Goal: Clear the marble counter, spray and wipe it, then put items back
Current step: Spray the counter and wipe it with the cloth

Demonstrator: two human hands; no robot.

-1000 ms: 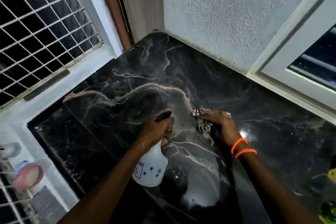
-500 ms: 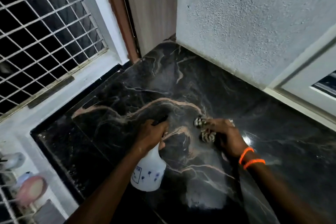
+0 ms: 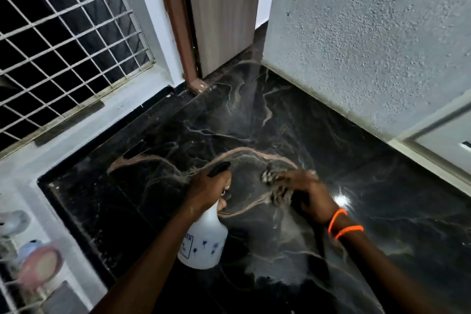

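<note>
The black marble counter (image 3: 254,120) with pale veins fills the middle of the view. My left hand (image 3: 206,190) grips the neck of a white spray bottle (image 3: 204,242) with a black nozzle that points away from me. My right hand (image 3: 305,196), with orange bands at the wrist, presses a crumpled patterned cloth (image 3: 276,186) flat on the marble just right of the bottle. The cloth is partly hidden under my fingers. Pale smears lie on the marble near my wrists.
A metal window grille (image 3: 63,41) and a white sill (image 3: 76,135) border the counter on the left. A wooden door frame (image 3: 178,20) stands at the far corner, a rough white wall (image 3: 369,33) on the right. Blurred dishes in a rack (image 3: 28,257) sit lower left.
Both hands stay close together at mid counter; the right hand has shifted the cloth slightly on the marble. The camera has tilted up, showing more of the door and wall.
</note>
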